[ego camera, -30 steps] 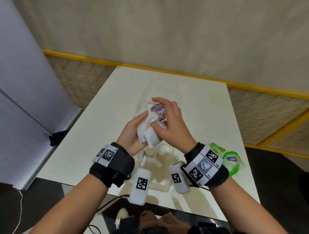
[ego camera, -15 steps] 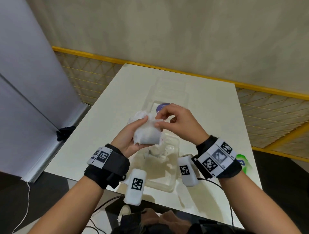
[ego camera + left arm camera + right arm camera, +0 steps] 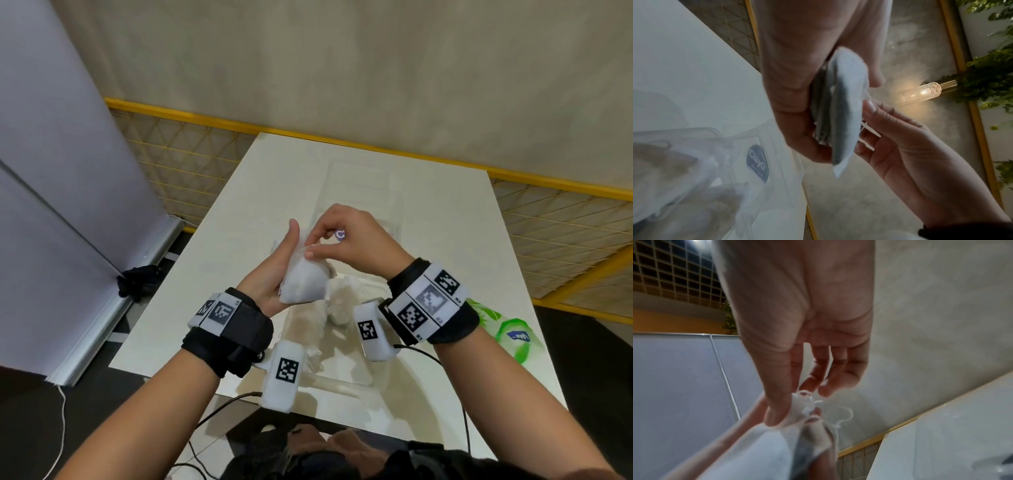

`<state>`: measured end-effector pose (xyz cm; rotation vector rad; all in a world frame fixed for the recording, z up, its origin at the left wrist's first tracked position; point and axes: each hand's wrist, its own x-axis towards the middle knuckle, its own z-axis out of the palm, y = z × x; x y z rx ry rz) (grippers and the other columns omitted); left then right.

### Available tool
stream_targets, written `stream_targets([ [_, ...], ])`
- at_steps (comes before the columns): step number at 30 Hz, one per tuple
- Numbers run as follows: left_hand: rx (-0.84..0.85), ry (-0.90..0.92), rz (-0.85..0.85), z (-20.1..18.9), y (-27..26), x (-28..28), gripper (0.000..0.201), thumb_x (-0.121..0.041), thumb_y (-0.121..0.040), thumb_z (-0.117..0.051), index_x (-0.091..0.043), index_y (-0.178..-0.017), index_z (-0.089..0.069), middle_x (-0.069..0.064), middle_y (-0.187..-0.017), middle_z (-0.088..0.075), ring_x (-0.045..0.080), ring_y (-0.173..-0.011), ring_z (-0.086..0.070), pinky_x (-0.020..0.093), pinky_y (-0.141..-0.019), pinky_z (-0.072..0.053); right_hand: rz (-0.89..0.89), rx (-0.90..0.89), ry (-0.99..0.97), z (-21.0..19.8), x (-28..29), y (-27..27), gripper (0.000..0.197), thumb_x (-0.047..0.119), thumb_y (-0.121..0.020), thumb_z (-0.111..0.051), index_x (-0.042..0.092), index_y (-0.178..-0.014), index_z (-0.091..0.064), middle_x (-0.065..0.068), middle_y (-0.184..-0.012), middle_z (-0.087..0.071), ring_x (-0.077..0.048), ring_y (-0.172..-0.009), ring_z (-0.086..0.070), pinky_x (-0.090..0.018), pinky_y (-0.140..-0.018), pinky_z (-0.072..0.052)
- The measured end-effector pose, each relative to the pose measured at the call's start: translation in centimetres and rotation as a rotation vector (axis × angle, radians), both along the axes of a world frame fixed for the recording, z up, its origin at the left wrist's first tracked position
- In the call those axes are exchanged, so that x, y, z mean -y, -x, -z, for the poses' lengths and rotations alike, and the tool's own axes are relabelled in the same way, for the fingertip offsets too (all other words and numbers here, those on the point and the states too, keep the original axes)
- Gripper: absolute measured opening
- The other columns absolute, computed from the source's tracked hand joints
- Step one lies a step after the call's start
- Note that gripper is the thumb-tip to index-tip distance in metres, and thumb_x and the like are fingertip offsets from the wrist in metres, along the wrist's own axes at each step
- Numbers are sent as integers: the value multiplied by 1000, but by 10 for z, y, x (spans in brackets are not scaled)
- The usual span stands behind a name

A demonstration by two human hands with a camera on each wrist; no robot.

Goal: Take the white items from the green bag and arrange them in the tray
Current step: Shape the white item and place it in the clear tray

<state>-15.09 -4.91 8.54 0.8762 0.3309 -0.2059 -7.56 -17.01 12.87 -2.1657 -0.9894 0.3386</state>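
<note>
A stack of white masks (image 3: pixel 304 284) with thin ear loops stands upright in my left hand (image 3: pixel 270 274), which grips it above the clear tray (image 3: pixel 337 384). My right hand (image 3: pixel 346 236) pinches the top edge of the stack between thumb and forefinger. In the left wrist view the masks (image 3: pixel 844 105) sit between palm and fingers, with the right hand (image 3: pixel 900 138) beside them. In the right wrist view the thumb presses a mask corner (image 3: pixel 797 404), and an ear loop (image 3: pixel 846 417) hangs free. More white items (image 3: pixel 342 303) lie in the tray. The green bag (image 3: pixel 510 334) lies flat at the right.
The white table (image 3: pixel 260 192) has its near edge under my wrists. The tray carries a purple label (image 3: pixel 757 162). A yellow mesh fence (image 3: pixel 191 157) runs behind and to the right. A grey panel (image 3: pixel 51 171) stands at the left, with a black object (image 3: pixel 137 281) at its foot.
My left hand has turned the masks upright and lifted them. My right hand has shifted from the side of the bundle to pinching its top edge.
</note>
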Motion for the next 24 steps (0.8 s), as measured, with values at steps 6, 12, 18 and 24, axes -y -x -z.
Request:
stream_targets([
  [6,-98,73,28,-4,1,-20,56,-64,-89,-28,-20,-106,-58,7,-87,-62,21,-70,-66,26,-61,-55,-30,73,-3,-2,-21,5,7,19,-77,-73,15,-83,-71,0,-112,-60,-3,-89,-53,-19,-78,-41],
  [12,-121,31,43,-4,4,-40,48,-60,-91,-32,-30,-96,-68,-2,-86,-67,19,-81,-61,30,-63,-53,-1,103,31,-2,-38,7,7,16,-78,-71,13,-83,-69,2,-85,-60,-11,-81,-57,-17,-71,-43],
  [18,-4,-30,8,6,17,-56,26,-27,-76,-67,-18,-100,-64,6,-96,-68,19,-85,-67,39,-68,-59,38,-4,-83,-6,-43,5,10,11,-81,-67,19,-81,-62,14,-78,-59,6,-71,-54,-9,-69,-43],
  [24,3,19,-63,13,21,-64,35,-17,-69,-65,-13,-104,-60,7,-94,-69,17,-81,-69,37,-68,-59,1,-218,-112,-9,-43,4,15,11,-86,-63,26,-85,-64,-2,-94,-62,-21,-76,-58,-33,-78,-50],
])
